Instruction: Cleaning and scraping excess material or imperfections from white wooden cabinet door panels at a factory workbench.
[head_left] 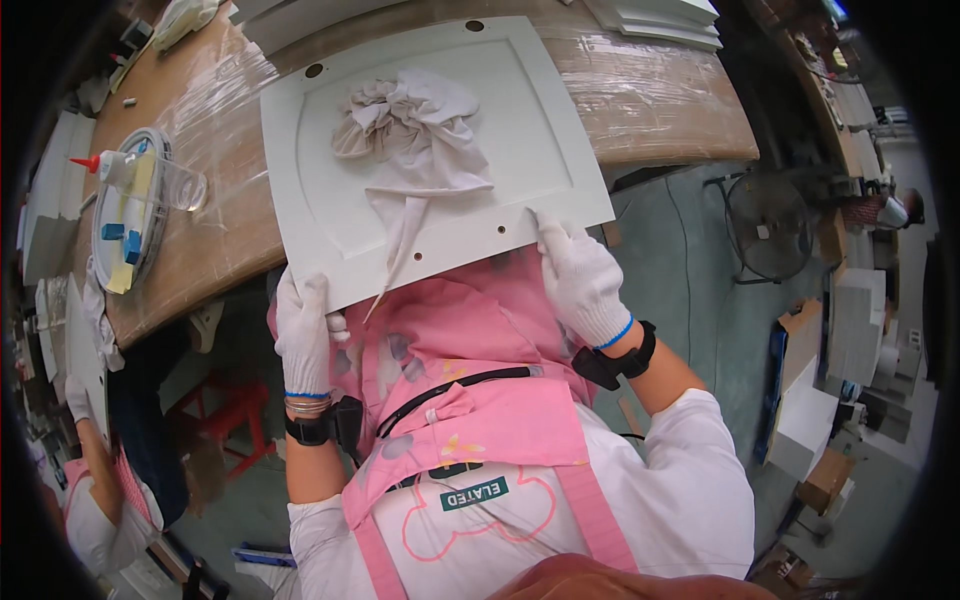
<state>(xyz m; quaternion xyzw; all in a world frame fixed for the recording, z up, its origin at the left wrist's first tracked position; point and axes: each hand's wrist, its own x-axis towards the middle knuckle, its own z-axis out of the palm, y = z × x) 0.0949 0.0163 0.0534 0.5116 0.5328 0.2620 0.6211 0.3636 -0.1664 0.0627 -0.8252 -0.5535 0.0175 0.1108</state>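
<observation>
A white cabinet door [460, 215] with a recessed middle lies partly on the table and juts over its near edge toward my lap. Crumpled on top of it is a pale cloth [410, 130], one strip trailing over the near edge. My left hand [305, 320], in a white knit glove, is closed on the door's near left corner. At the near right part of the door is my right hand [580, 270], gloved too, its fingers closed. From them a small thin grey tip [532, 213] pokes out over the door; the rest of it is hidden.
Plastic film covers the brown table [660, 100]. To the left, an oval tray [110, 225] holds a clear bottle with a red tip [120, 168] and blue blocks. White panels [660, 20] are stacked at the back. A floor fan [768, 225] stands right; a co-worker [105, 490] is at left.
</observation>
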